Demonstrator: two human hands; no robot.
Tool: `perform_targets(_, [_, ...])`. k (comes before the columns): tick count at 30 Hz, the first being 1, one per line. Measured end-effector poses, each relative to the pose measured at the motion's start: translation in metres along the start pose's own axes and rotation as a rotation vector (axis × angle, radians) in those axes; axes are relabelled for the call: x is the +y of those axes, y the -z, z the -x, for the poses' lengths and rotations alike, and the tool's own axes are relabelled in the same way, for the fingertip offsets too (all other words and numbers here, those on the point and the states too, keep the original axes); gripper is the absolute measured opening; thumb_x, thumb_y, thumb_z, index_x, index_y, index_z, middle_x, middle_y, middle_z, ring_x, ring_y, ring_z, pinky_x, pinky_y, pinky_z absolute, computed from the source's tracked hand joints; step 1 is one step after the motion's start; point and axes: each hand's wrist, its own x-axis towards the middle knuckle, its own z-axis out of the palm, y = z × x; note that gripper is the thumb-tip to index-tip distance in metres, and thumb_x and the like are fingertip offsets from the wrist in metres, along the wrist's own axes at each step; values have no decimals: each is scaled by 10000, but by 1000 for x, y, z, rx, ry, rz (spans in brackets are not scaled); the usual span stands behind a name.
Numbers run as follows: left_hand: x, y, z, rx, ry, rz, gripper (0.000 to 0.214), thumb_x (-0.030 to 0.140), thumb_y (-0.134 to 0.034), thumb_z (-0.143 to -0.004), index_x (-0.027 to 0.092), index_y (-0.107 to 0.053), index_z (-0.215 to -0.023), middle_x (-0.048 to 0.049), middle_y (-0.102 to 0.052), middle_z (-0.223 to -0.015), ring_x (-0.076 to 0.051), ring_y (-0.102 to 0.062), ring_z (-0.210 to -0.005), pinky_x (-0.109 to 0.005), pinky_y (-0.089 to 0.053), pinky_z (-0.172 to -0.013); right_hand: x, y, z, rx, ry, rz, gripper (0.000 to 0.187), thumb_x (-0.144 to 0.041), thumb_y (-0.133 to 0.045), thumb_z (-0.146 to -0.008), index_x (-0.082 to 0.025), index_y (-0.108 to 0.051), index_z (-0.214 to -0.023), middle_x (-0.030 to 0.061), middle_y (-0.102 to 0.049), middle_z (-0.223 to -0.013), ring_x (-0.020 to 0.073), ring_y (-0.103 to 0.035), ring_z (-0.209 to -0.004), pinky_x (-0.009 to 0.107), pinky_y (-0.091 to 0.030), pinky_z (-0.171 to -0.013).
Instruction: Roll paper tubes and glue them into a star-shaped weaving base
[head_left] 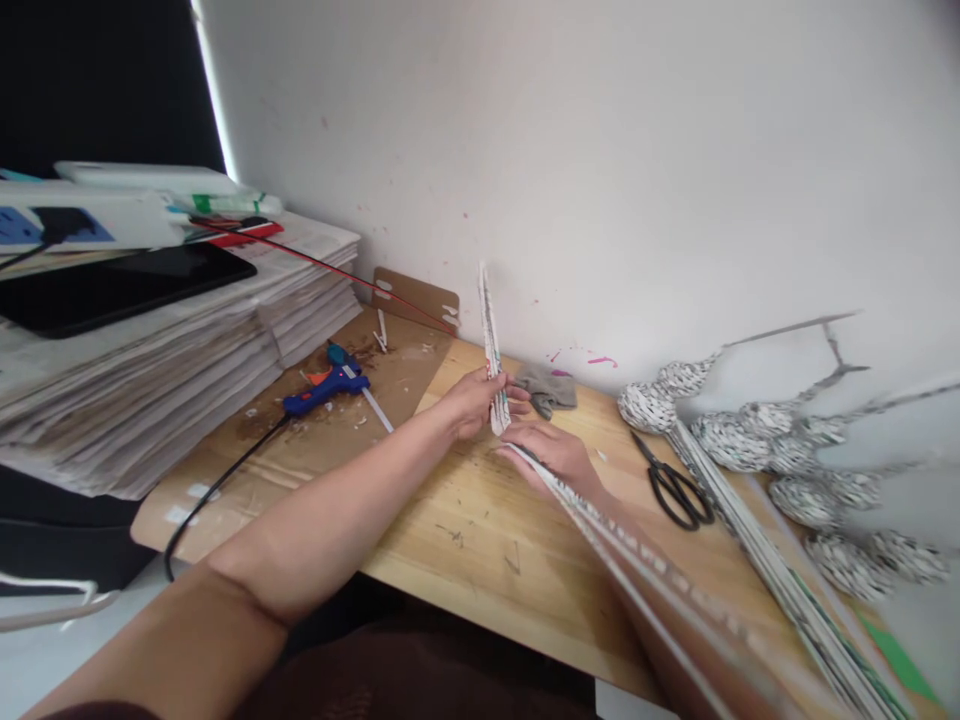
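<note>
My left hand (478, 402) is closed around a flat bundle of newspaper strips (489, 325) that stands nearly upright above the wooden table. Just below and to the right, my right hand (551, 450) pinches long, thin newspaper strips (592, 520). These run back along my right forearm to the lower right and blur near the frame's bottom. The two hands almost touch at the bundle's lower end. Whether the long strips join the upright bundle is hidden by my fingers. A grey cloth (551, 390) lies behind my hands.
Black scissors (675, 490), long paper rolls (772, 570) and several woven paper figures (731, 440) lie at right. At left, a blue glue gun (326, 388) with a cord rests on cardboard (262, 450). Beside it rises a newspaper stack (225, 350) bearing a phone (135, 290) and power strip (97, 220).
</note>
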Motion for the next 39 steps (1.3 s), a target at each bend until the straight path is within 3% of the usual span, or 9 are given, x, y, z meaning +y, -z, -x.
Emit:
perform_targets(5, [3, 5, -2, -3, 68, 76, 126, 169, -393, -957, 156, -482, -868, -80, -689, -757, -224, -714, -638, -366, -572, -614, 3, -8, 7, 7, 151, 169, 178, -182, -607, -878, -194, -694, -1033, 88, -718, -1045, 196, -668, -986, 333, -543, -915])
perform_targets(12, [7, 2, 0, 22, 130, 167, 140, 180, -352, -970, 158, -483, -924, -81, -681, -739, -249, -724, -695, -429, -581, -671, 6, -11, 14, 113, 222, 227, 262, -112, -630, -848, -163, -697, -1096, 114, -711, -1085, 197, -679, -962, 302, -571, -872])
perform_targets(17, [0, -2, 4, -91, 103, 197, 199, 158, -381, -962, 101, -567, -921, -119, -697, -781, -216, -720, -772, -383, -569, -802, 8, -11, 15, 185, 242, 277, 300, -96, -657, -825, -172, -687, -1113, 93, -720, -1054, 183, -683, -953, 283, -566, -899])
perform_targets(26, [5, -9, 9, -39, 101, 202, 252, 164, -362, -969, 115, -549, -808, -90, -665, -702, -197, -711, -706, -384, -566, -792, 3, -4, 14, 124, 172, 144, 320, -122, -626, -852, -232, -674, -1149, 70, -702, -1113, 223, -637, -1087, 377, -542, -968])
perform_targets(35, [6, -14, 16, -72, 80, 118, 261, 171, -354, -972, 124, -536, -792, -83, -673, -685, -193, -704, -698, -378, -555, -775, -2, -4, 10, 88, 98, 116, 214, -173, -636, -856, -227, -719, -1045, 77, -738, -993, 202, -692, -930, 345, -571, -883])
perform_targets(39, [1, -16, 18, -113, 26, 33, 216, 166, -416, -956, 126, -542, -786, -76, -679, -676, -170, -689, -672, -310, -537, -715, -3, -8, 8, 92, 8, -44, 119, -223, -654, -847, -230, -736, -934, 59, -745, -915, 189, -705, -857, 325, -584, -822])
